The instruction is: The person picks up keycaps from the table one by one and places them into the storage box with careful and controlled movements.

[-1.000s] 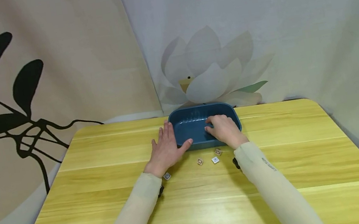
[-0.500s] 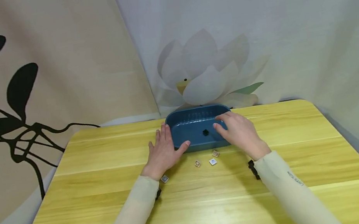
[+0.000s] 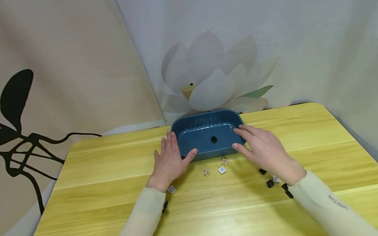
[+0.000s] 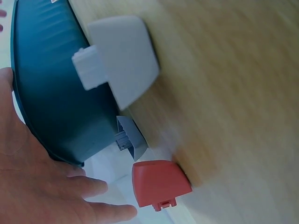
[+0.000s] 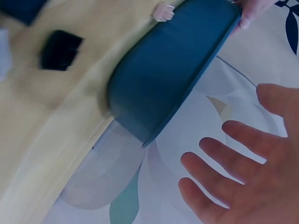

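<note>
A dark blue tray (image 3: pixel 197 138) sits at the far edge of the table, with a black keycap (image 3: pixel 214 139) on its floor. Against the tray's left end lies my left hand (image 3: pixel 170 162), fingers straight and thumb at the front rim. My right hand (image 3: pixel 270 150) hovers by the right end, its fingers spread and holding nothing. In the left wrist view, a white keycap (image 4: pixel 125 53), a grey keycap (image 4: pixel 134 138) and a red keycap (image 4: pixel 160 183) stand beside the tray. The right wrist view shows a blurred black keycap (image 5: pixel 60 50) on the wood.
In front of the tray are a white keycap (image 3: pixel 222 169) and two pinkish ones, one a pale pink keycap (image 3: pixel 206 172). Several more, including a black keycap (image 3: pixel 270 183), lie below my right wrist. A printed curtain (image 3: pixel 217 14) hangs behind the wooden table (image 3: pixel 205 222).
My right hand has drawn out of the tray toward the right and nearer, its fingers spreading. The black keycap on the tray floor has come into sight. My left hand stays at the left end.
</note>
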Tool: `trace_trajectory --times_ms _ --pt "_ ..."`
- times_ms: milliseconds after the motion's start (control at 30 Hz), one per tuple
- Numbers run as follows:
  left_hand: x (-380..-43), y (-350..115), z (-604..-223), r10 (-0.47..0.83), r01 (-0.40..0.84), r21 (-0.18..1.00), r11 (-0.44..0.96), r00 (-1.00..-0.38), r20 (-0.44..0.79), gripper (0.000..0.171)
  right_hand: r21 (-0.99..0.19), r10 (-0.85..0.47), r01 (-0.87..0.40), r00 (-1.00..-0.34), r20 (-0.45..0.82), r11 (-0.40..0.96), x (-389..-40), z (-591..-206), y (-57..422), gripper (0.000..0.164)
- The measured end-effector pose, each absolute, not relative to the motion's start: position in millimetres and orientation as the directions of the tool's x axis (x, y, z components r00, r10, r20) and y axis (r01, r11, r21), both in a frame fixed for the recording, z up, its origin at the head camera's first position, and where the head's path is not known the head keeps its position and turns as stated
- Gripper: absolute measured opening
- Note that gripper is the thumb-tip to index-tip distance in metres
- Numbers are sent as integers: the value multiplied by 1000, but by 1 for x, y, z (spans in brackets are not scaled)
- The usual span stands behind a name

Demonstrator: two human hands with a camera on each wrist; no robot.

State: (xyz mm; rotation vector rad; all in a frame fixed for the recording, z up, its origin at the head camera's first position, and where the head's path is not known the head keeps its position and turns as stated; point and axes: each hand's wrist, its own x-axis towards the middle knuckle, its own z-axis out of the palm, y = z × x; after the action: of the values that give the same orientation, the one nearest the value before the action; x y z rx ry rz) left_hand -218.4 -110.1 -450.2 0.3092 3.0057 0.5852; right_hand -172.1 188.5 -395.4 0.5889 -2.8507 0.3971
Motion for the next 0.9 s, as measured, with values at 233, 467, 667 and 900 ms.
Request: trace_trajectory --times_ms 233,467,667,900 --pt "-219 -109 -450 206 184 383 905 -978 -16 110 -172 -385 -436 -884 265 883 -157 -405 205 57" --pt "-219 -109 -450 204 183 385 905 -979 -14 110 -147 -378 -417 -895 236 897 -144 -419 216 57" --pt "-218 -110 -450 204 179 384 906 -979 -23 110 -123 -414 -449 -879 237 885 -136 -433 224 62" --pt "-217 -109 -449 203 177 385 906 -979 -25 110 -125 -425 -455 -881 206 882 -130 -443 231 62"
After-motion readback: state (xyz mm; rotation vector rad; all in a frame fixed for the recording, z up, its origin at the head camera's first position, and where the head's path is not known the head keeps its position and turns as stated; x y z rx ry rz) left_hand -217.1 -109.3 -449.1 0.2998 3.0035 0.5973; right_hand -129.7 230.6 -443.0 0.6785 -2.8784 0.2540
